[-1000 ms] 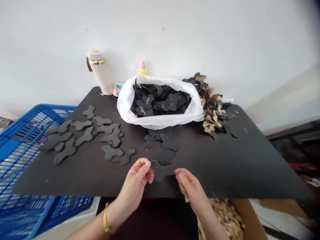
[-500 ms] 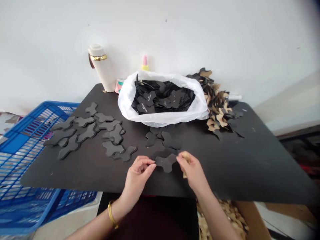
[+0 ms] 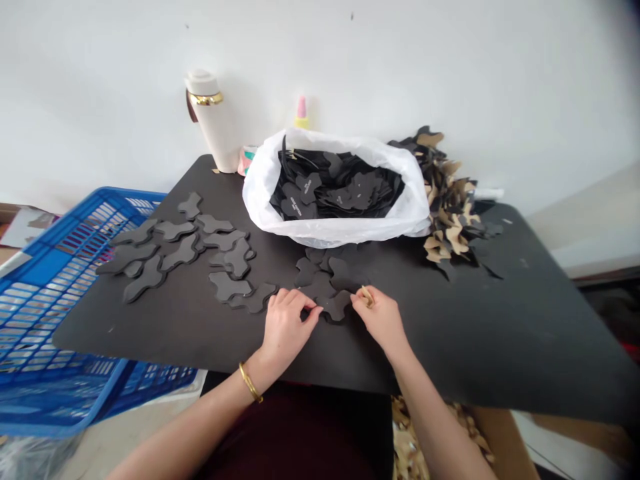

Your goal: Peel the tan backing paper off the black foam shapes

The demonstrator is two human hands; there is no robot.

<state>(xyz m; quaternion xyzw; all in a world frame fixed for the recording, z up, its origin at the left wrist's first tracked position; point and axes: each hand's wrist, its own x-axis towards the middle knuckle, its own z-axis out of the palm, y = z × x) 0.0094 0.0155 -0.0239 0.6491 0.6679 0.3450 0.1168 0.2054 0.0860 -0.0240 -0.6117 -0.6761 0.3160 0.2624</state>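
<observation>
Between my two hands is a dark, wavy-edged cut piece (image 3: pixel 334 306), low over or on the black table, against a matching piece below it. My left hand (image 3: pixel 290 323) pinches its left end between thumb and fingertips. At its right end my right hand (image 3: pixel 379 317) is closed in a pinch, with a small tan scrap (image 3: pixel 369 296) tucked in its fingers. Just beyond lie several loose dark pieces (image 3: pixel 319 285). To the left, more dark pieces (image 3: pixel 180 252) lie in small overlapping stacks.
A white plastic bag (image 3: pixel 340 233) full of dark pieces stands at the back. Right of it is a heap of tan and black scraps (image 3: pixel 453 227). A white tumbler (image 3: pixel 215 127) stands back left. A blue basket (image 3: pixel 65 260) is beside the table (image 3: pixel 480 347); below right, a cardboard box (image 3: pixel 495 433) holds tan scraps.
Both hands have moved slightly away from me with the dark piece, bringing it down against the loose pieces near the bag. The camera view has shifted a little.
</observation>
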